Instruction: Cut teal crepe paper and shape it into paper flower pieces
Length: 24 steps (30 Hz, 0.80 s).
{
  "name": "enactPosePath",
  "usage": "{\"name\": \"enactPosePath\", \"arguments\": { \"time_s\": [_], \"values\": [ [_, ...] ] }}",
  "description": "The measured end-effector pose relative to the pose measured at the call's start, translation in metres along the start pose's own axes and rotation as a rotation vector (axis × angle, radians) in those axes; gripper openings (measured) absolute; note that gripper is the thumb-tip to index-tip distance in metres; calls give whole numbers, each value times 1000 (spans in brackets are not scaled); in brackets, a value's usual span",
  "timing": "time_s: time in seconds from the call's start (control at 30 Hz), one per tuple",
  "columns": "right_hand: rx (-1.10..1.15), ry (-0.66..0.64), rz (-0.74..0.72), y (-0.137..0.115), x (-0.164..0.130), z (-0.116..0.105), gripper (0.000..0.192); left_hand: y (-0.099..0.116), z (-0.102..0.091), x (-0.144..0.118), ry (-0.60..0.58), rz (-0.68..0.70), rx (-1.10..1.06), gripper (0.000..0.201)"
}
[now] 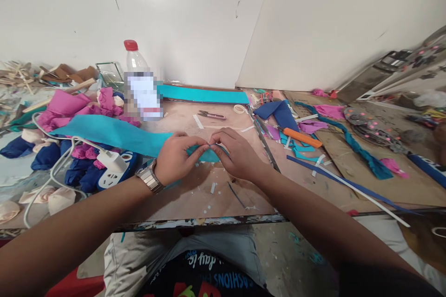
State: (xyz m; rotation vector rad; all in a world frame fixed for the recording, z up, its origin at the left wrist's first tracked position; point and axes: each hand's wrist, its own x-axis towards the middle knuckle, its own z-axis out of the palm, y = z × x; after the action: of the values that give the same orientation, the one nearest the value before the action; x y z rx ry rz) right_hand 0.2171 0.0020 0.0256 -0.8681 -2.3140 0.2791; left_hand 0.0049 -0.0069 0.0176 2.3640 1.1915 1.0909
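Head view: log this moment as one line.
left hand: pinches turquoise strip | right hand: pinches same strip, close beside left | strip: extends leftward | beyond hands: snips | right side: orange tool

"FASHIONS" and "day" on the black shirt.

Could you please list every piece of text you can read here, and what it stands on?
"FASHIONS": blue letters on the black shirt; what follows is unclear.
"day": white script on the same shirt; the neighbouring letters are unclear.
Phone screen: too blurred to read.
Blue item at the right edge: white lettering, too cut off to read.
Power strip: any marking too small to read.
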Motion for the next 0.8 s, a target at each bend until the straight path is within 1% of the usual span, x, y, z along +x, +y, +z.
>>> {"name": "enactPosePath", "arguments": {
  "time_s": [0.13,0.27,0.4,0.63,0.8],
  "values": [
    [67,-51,81,-1,0,2,11,-1,1,-1,15,64,52,23],
    [124,-51,167,-1,0,2,10,-4,3,-1,28,118,110,23],
    [105,-26,156,-1,0,2,10,-5,4,0,29,145,146,23],
    [96,-99,170,-3,-2,5,16,-5,4,0,-24,151,193,28],
    [91,-58,188,0,-1,5,12,-6,5,-1,-12,116,181,27]
  ]
}}
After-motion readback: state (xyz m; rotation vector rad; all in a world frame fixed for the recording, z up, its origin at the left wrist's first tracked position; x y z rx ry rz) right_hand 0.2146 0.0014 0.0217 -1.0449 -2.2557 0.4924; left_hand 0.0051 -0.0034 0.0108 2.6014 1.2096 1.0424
